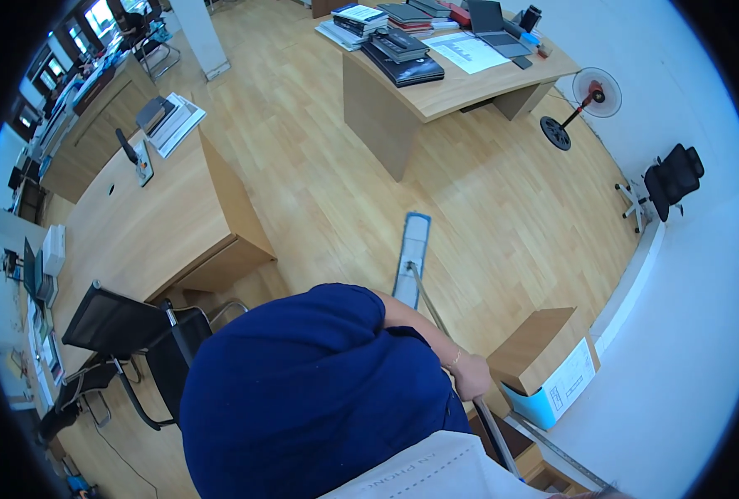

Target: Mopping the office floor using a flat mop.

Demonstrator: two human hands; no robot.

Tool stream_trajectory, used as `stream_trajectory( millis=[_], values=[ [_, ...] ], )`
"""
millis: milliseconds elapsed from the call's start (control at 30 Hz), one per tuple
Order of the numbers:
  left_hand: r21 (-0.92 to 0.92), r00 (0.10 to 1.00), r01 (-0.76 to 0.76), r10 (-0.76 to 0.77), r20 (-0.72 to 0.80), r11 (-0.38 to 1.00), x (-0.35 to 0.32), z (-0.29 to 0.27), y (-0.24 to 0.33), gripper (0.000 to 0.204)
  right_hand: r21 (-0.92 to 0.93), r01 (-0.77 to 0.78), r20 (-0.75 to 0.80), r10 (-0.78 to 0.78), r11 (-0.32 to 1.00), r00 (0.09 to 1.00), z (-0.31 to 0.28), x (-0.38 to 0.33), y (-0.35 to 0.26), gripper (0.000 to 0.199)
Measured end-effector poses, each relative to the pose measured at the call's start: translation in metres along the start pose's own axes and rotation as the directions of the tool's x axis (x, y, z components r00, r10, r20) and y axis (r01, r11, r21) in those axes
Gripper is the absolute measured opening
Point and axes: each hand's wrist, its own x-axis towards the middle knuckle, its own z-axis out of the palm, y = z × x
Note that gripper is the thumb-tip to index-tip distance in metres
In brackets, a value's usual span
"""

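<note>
fingers of the right hand (pixel 472 378) were curled tight around the mop handle (pixel 444 328), clamped on it about midway along the pole; the left hand was hidden under the blue shirt (pixel 303 391), so whether its fingers were together or apart could not be told. the handle ran forward and up the view from that grip to the flat mop head (pixel 412 258), which lay pressed on the wooden floor (pixel 328 191) just ahead of the person, in the open stretch between the two desks. the pad pointed lengthwise away from the body.

to the left stood a wooden tabletop (pixel 136 224) with a black chair (pixel 128 333) beside it; farther off a second tabletop (pixel 461 87) carried stacked books (pixel 394 50) and a laptop (pixel 494 25). a cardboard box (pixel 544 353) sat near the right hand by the white wall, and a floor fan (pixel 590 96) and another black chair (pixel 669 179) stood well apart on the right.

to mop well here, it seemed wise to keep the pad flat against the boards, hold the pole low enough that the whole pad bore down evenly, and work along the grain in overlapping passes. care looked needed near the box and the desk corner, where the head might snag.
</note>
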Motion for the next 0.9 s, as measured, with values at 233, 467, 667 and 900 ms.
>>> stream_trajectory(
  millis=[233,467,667,900],
  values=[
    [-0.040,0.989,0.075,-0.079,-0.127,0.996,-0.038,-0.011,-0.006,0.021,-0.012,0.010,0.170,-0.008,1.000,0.985,-0.027,0.021,0.011,0.031],
    [-0.121,0.904,0.308,-0.329,-0.273,0.944,-0.128,-0.033,-0.085,0.018,0.000,0.021,0.017,-0.021,1.000,1.000,-0.007,0.150,0.005,0.044],
    [-0.210,0.653,0.598,-0.622,-0.432,0.774,-0.246,-0.027,-0.160,0.013,0.172,0.389,-0.372,-0.306,0.905,0.876,0.080,0.291,0.081,0.041],
    [-0.459,0.236,0.728,-0.815,-0.530,0.509,-0.375,0.012,-0.247,0.007,0.175,0.201,-0.127,-0.180,0.964,0.975,0.158,0.423,0.102,0.018]
  ],
)
